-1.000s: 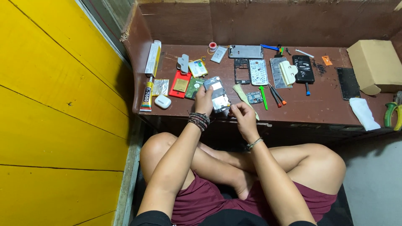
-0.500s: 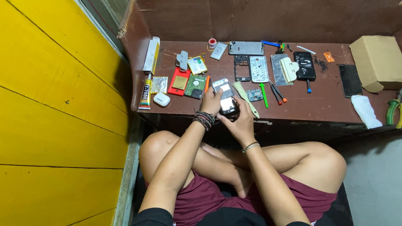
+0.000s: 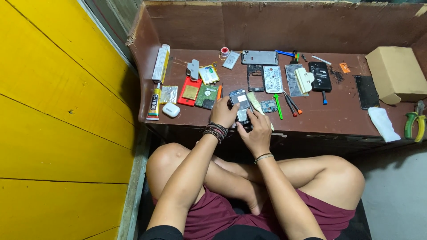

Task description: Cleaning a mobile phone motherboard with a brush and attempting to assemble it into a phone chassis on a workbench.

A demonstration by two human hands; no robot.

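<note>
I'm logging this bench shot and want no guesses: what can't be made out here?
Head view only:
- Lower part of the opened phone: covered by the left hand and right hand.
- Small parts inside the phone: too small to tell.
- Green-handled pliers: cut off by the right edge.

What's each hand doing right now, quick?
Left hand: closed on the opened phone, gripping its left edge.
Right hand: on the phone's lower end, fingers curled; grip cannot be told.
</note>
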